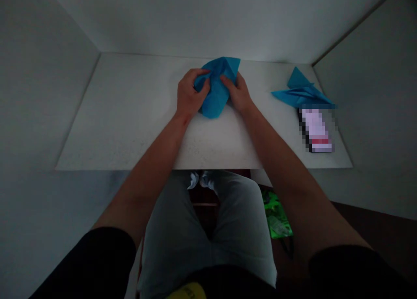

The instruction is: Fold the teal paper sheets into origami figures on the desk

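A sheet of blue paper (216, 95), creased and partly folded, is held up a little over the white desk (130, 112). My left hand (192, 93) grips its left side, thumb on the near face and fingers curled around the edge. On the right side my right hand (239, 90) pinches the paper, thumb on top and the other fingers mostly hidden behind it. Some of the sheet's far side is out of sight. At the desk's right end lies a second blue paper piece (301, 93), folded with pointed ends.
Just in front of the folded piece lies a phone (316, 129) with a lit, blurred-out screen. White walls (208, 21) enclose the desk at the back and both sides. Below the desk, right of my legs, is a bright green bag (278, 218).
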Demonstrator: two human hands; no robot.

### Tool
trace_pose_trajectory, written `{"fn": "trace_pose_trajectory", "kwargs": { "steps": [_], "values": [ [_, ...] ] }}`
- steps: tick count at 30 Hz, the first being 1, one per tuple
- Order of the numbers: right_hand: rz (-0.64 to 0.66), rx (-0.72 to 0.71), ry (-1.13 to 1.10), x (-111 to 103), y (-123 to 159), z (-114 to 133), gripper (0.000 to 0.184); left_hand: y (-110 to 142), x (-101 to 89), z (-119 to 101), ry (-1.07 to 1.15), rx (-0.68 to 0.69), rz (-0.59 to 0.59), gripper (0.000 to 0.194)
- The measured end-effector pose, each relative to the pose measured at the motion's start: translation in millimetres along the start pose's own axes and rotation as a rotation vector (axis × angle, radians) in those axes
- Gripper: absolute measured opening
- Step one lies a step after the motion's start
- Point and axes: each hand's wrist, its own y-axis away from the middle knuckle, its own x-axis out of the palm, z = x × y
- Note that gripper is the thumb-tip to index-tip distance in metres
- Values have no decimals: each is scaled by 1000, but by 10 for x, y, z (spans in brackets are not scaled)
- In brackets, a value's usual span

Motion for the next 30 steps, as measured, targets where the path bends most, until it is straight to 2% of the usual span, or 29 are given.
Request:
{"fn": "trace_pose_trajectory", "kwargs": {
  "steps": [3,8,12,16,19,21,23,26,30],
  "values": [
    [14,-16,57,10,1,79,44,85,6,-65,-46,-25,-116,16],
    [111,-58,169,20,90,199,38,134,29,-120,-43,-106,-67,33],
    [117,-84,129,35,79,194,34,111,54,-95,-108,-93,-85,31],
    [62,-73,147,31,31,93,53,39,85,69,-62,-57,-111,24],
    [56,-83,221,14,25,20,65,-49,107,226,68,-103,-153,39],
    [65,-89,271,-1,37,2,66,-107,120,284,151,-123,-99,50],
    [92,-94,279,-18,51,8,64,-147,133,283,194,-86,-15,52],
    [120,-85,261,-47,63,23,61,-165,156,213,217,-35,30,46],
    [93,-69,229,-82,49,-25,56,-166,180,172,236,-99,53,33]
  ]
}}
